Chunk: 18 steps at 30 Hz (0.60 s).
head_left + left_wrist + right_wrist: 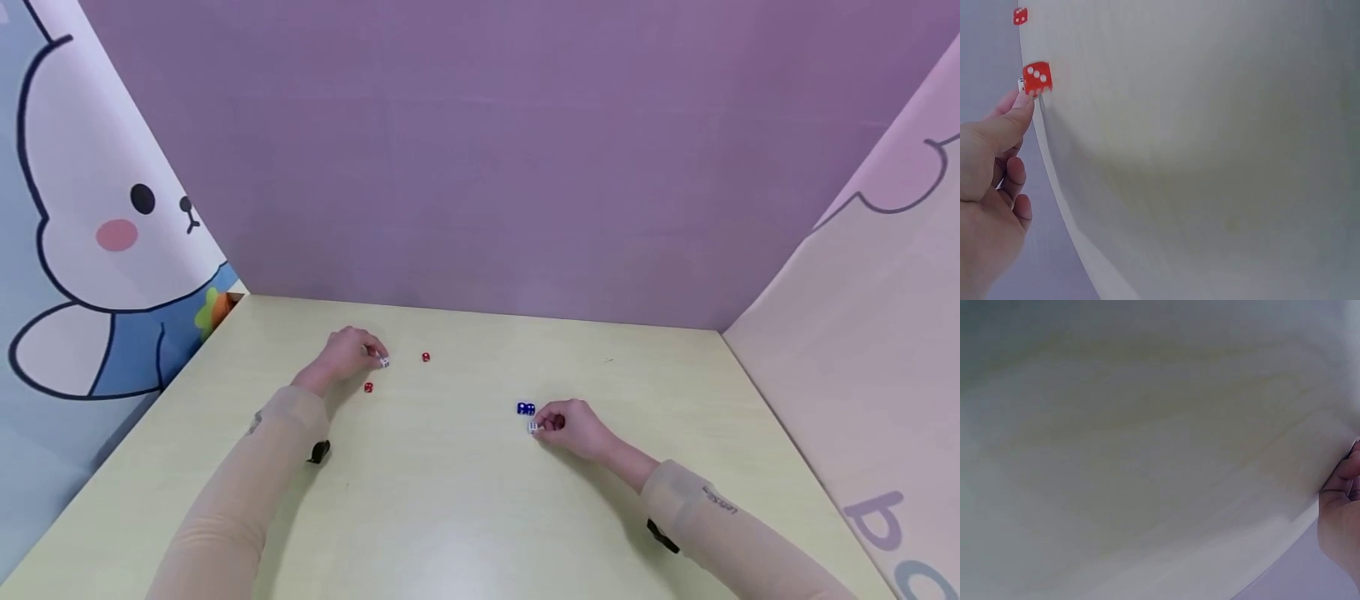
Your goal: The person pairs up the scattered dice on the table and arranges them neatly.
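Observation:
At the table's far left, my left hand (351, 352) pinches a white die (385, 362) between thumb and fingertips. One red die (368, 387) lies nearer to me than that hand, and another red die (426, 357) is to the right of it. The left wrist view has a red die (1037, 78) in front of the white die (1021, 85), hiding most of it. Right of the middle, my right hand (576, 427) pinches a second white die (533, 427) at its fingertips. Just beyond it are two blue dice (527, 409) side by side. The right wrist view shows only part of the right hand (1340, 509), and no die.
The pale wooden table (442, 500) meets a purple wall panel (480, 167) at the back. A cartoon-printed panel (82, 208) stands along the left, with a pale panel (862, 350) along the right. A small mark (608, 360) shows on the table at the back right.

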Each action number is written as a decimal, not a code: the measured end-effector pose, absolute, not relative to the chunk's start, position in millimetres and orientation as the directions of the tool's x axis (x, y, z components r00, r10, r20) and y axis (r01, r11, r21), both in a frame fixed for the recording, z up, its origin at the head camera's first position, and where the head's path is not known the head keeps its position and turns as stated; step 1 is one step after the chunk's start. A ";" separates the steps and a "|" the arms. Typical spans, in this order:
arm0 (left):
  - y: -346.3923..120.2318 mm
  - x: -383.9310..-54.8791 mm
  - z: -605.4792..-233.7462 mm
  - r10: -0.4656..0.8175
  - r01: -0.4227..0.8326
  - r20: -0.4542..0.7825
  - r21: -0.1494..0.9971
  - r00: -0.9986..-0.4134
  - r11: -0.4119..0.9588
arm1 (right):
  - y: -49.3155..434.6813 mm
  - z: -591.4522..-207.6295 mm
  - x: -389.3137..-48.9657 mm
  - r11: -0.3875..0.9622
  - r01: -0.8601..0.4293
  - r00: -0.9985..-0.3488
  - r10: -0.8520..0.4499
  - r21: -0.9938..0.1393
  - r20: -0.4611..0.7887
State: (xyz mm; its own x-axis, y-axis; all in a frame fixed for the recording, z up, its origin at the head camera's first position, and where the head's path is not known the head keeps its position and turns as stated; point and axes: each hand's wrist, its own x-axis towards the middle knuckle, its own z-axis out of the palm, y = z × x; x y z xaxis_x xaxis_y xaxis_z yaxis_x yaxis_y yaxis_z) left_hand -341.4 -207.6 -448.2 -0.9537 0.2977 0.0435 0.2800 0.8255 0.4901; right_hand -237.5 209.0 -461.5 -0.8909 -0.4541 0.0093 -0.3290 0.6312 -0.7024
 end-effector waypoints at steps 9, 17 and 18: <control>-192.6 -339.9 -449.4 0.313 0.260 -0.010 0.533 -0.950 0.805 | 210.4 -460.0 -238.8 0.636 -0.322 -0.894 -0.448 -0.701 0.004; -181.6 -335.4 -448.6 0.357 0.306 -0.001 0.510 -0.934 0.803 | 208.8 -460.2 -237.6 0.635 -0.324 -0.891 -0.453 -0.701 0.001; -180.0 -334.7 -448.1 0.367 0.320 0.007 0.506 -0.930 0.801 | 208.5 -460.1 -237.5 0.635 -0.326 -0.891 -0.454 -0.700 0.003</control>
State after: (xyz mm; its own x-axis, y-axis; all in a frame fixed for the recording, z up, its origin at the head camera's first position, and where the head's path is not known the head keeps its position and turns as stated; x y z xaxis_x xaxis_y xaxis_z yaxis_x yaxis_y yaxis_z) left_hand -334.7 -180.0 -448.1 -0.9301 0.3672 0.0068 0.3198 0.8009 0.5063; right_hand -237.5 208.5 -460.1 -0.8912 -0.4537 0.0035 -0.3262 0.6354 -0.6999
